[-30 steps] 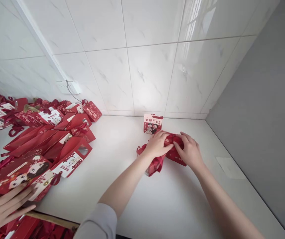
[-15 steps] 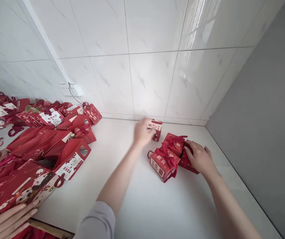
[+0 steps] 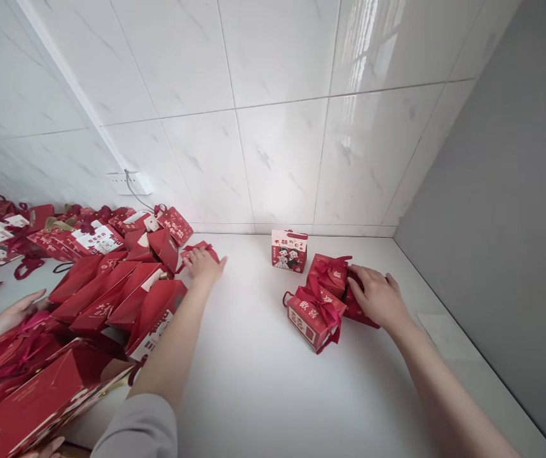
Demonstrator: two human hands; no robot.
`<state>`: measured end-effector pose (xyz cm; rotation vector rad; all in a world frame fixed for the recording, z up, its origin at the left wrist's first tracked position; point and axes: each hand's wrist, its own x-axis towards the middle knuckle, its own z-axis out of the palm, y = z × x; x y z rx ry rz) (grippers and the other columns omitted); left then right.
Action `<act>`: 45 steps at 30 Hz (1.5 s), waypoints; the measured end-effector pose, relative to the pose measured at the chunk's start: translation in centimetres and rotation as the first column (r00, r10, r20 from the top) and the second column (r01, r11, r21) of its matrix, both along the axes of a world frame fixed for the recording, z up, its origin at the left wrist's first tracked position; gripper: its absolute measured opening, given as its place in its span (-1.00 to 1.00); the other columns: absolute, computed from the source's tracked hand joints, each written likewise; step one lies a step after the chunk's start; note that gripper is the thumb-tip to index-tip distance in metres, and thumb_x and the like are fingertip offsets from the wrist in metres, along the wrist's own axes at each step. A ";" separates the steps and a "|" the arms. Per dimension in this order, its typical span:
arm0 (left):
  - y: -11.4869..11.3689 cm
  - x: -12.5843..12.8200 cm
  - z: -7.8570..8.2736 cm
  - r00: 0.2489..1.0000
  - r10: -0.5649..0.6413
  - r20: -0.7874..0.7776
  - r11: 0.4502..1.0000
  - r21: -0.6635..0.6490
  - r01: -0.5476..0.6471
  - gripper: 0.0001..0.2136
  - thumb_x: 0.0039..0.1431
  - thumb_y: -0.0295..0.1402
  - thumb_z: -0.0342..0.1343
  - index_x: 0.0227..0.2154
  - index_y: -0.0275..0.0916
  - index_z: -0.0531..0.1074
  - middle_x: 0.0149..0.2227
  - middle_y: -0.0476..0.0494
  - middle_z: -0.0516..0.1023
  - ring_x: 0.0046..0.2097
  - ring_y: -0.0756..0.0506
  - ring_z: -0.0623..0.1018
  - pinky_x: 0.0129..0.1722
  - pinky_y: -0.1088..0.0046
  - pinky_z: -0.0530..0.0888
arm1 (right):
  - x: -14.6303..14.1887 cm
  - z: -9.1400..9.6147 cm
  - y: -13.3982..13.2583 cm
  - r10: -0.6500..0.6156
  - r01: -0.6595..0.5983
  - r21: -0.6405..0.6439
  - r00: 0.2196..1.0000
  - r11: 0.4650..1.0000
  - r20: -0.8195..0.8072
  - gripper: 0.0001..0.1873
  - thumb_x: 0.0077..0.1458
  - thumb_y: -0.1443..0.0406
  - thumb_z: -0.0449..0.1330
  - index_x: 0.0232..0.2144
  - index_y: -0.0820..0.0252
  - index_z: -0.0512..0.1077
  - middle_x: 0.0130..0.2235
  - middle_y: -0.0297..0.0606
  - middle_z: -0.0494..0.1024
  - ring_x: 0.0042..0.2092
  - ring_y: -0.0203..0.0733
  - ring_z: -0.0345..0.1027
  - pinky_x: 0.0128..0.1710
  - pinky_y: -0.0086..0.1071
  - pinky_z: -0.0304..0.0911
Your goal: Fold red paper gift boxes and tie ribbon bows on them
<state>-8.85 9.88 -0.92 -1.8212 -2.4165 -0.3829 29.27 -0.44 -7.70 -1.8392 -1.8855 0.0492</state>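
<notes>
My left hand (image 3: pixel 201 266) lies over a small red gift box (image 3: pixel 210 249) with a ribbon, beside the pile at left. Its fingers rest on the box and the thumb sticks out apart to the right. My right hand (image 3: pixel 378 298) is closed around a dark red gift box (image 3: pixel 361 316), partly hidden under it. Against that box sit two red gift boxes tied with ribbon bows, a rear one (image 3: pixel 328 275) and a front one (image 3: pixel 311 316). A small box with a cartoon couple (image 3: pixel 289 251) stands upright near the wall.
Many red gift boxes (image 3: pixel 105 286) crowd the left of the white table (image 3: pixel 253 381). Another person's hand (image 3: pixel 18 315) reaches in at left, near a large red box (image 3: pixel 58 388). A socket strip (image 3: pixel 129 183) with a cable is by the tiled wall; a grey panel (image 3: pixel 506 210) bounds the right.
My left hand has left the upright couple box and moved left to the ribboned box. My right hand stays put. The other person's hands and the piled boxes have shifted.
</notes>
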 end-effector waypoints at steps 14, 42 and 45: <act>-9.2 12.7 -5.1 0.637 -0.759 0.133 0.647 0.254 0.718 -0.60 0.34 -0.22 -0.18 0.19 -0.10 0.26 0.25 -0.11 0.30 0.31 -0.17 0.21 0.31 0.11 0.04 | 0.4 1.3 -0.1 0.218 -0.208 0.077 0.963 0.975 -0.159 -0.62 0.31 0.09 -0.09 0.00 0.00 0.40 0.12 -0.22 0.46 0.21 -0.06 0.24 0.24 0.06 -0.01; -9.0 11.2 -9.9 0.252 -0.476 0.843 0.850 0.367 0.377 -0.49 0.31 -0.04 -0.14 0.26 -0.05 0.08 0.26 -0.12 0.27 0.28 -0.15 0.29 0.25 0.23 0.27 | 3.5 7.0 15.5 -0.199 0.199 -0.148 0.980 0.969 0.016 -0.68 0.14 0.19 0.15 -0.21 0.38 0.49 -0.21 0.15 0.56 -0.17 0.08 0.46 -0.26 -0.23 0.29; -9.4 11.5 -9.7 0.267 -0.490 0.830 0.841 0.370 0.395 -0.52 0.32 -0.05 -0.14 0.24 -0.05 0.12 0.25 -0.12 0.29 0.27 -0.14 0.30 0.25 0.23 0.27 | 7.4 6.8 15.0 -0.367 0.361 -0.151 0.930 0.920 -0.013 -0.66 0.17 0.26 0.10 -0.15 0.47 0.48 -0.16 0.24 0.53 -0.13 0.13 0.45 -0.25 -0.21 0.28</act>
